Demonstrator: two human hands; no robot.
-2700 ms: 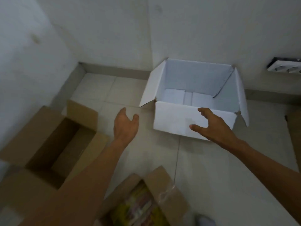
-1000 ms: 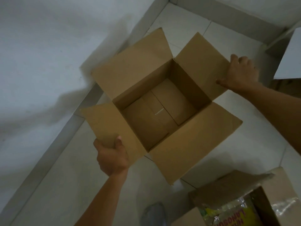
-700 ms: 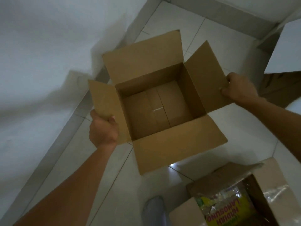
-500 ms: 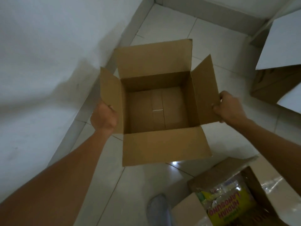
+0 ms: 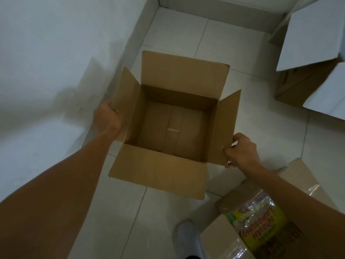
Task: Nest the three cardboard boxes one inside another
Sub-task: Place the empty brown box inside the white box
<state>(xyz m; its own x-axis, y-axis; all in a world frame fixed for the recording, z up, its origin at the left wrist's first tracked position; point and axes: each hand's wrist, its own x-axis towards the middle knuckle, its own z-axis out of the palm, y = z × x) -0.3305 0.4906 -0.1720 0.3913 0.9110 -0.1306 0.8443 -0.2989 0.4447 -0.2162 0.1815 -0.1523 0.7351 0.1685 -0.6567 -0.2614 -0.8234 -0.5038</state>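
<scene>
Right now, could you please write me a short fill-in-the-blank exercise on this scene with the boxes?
1. The inside of the brown box held by both hands is ____.
2. The left hand grips the box's ____ side flap.
3. The right hand pinches the edge of the ____ side flap.
4. The box with the yellow packet inside sits at the picture's bottom ____ corner.

Missing words: empty; left; right; right

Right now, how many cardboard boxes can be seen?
3: the open brown box held at the centre, the white-flapped box at upper right, and the box with packets at lower right. Others may lie out of view.
</scene>
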